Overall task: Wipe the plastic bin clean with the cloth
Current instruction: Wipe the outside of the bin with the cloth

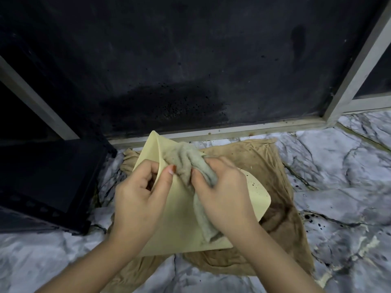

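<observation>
A person's left hand (138,192) pinches the upper edge of a cream plastic bin (177,220), thumb on the near face, while the right hand (222,193) grips a bunched grey cloth (190,163) pressed against the bin's surface. The bin is tilted over a rumpled tan towel (281,187) spread on a marble-patterned floor (338,166), near a dark wall (190,60) and a black cabinet (46,176).

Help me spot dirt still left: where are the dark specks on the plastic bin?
In the head view, the dark specks sit on the right part of the cream plastic bin, just right of the right hand holding the grey cloth.
</observation>
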A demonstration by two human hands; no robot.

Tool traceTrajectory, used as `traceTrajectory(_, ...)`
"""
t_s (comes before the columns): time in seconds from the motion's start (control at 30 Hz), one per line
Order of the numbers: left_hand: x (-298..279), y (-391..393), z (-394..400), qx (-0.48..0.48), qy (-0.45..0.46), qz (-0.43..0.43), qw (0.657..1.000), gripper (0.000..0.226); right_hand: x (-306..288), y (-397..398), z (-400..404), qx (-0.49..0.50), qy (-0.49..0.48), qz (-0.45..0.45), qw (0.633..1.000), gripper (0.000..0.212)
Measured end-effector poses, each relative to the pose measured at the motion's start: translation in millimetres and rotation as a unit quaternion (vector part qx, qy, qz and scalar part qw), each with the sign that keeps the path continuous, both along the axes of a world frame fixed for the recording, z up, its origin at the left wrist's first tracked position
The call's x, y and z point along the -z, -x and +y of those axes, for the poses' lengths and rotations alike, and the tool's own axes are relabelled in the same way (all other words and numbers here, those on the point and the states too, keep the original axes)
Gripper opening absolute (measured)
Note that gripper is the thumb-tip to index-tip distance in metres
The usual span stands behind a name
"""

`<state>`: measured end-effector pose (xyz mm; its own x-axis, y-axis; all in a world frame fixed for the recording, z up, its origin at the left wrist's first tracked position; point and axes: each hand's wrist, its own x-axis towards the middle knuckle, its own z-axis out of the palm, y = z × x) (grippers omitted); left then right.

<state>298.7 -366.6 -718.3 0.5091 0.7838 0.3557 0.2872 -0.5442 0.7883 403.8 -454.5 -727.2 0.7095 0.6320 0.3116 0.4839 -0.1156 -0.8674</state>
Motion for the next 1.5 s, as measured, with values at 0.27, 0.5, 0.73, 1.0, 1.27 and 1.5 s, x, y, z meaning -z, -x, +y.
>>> traceTrajectory(0.27,6,3,6,-0.007,0.023,-0.006,1.0,0.038,51,-53,-23,0.113,0.131,0.049,0.984,0.017)
traceTrajectory(0.5,3,3,-3,0.03,-0.008,-0.017,0.999,0.035,90,-73,-71,0.215,0.195,0.134,0.948,0.019)
traceTrajectory(0.73,1,5,-8,0.056,-0.033,-0.012,0.998,0.03,63,-24,-60,0.174,0.1,0.036,0.979,0.019)
traceTrajectory(1.0,0,5,-7,0.085,-0.046,0.012,0.995,0.031,7,-3,-18,0.047,0.013,0.037,0.998,0.009)
traceTrajectory(1.27,-15,23,3,0.039,0.029,0.112,0.993,0.045,50,-18,-37,0.112,0.09,0.014,0.99,0.014)
traceTrajectory(1.5,-31,22,6,0.037,0.093,0.166,0.981,0.014,75,-25,-58,0.13,0.121,0.008,0.984,0.01)
